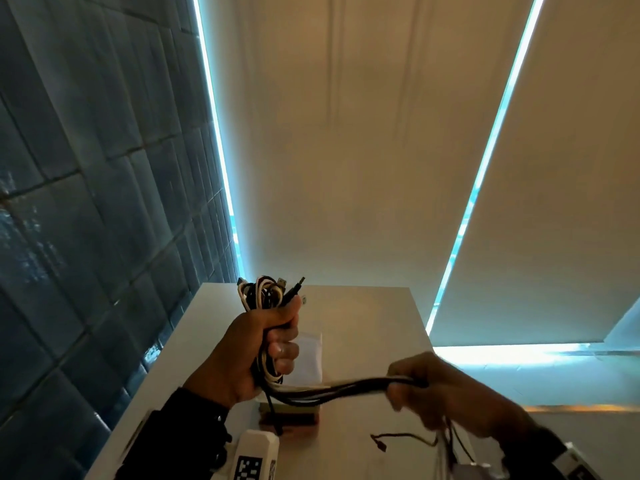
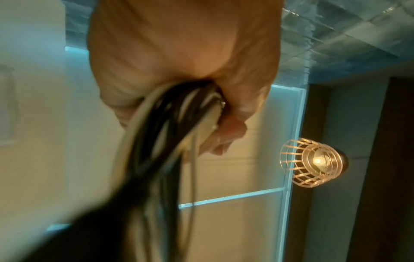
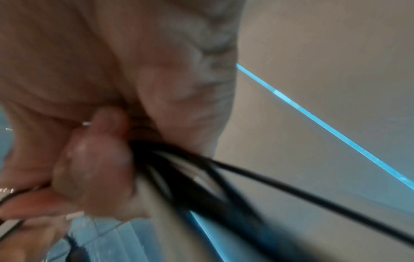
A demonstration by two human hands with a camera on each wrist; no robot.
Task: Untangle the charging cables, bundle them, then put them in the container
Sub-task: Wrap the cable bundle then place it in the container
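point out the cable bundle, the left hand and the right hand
cable bundle (image 1: 265, 292): head view, on the looped black and white cables above the fist.
left hand (image 1: 242, 355): head view, on the back of the fist.
right hand (image 1: 446, 393): head view, on the blurred knuckles.

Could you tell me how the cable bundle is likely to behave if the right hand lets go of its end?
Probably floppy: the cable bundle sags in a curve between the left hand and the right hand. The strands look thin, so likely light. Loose plug ends fan out above the fist and may spring apart.
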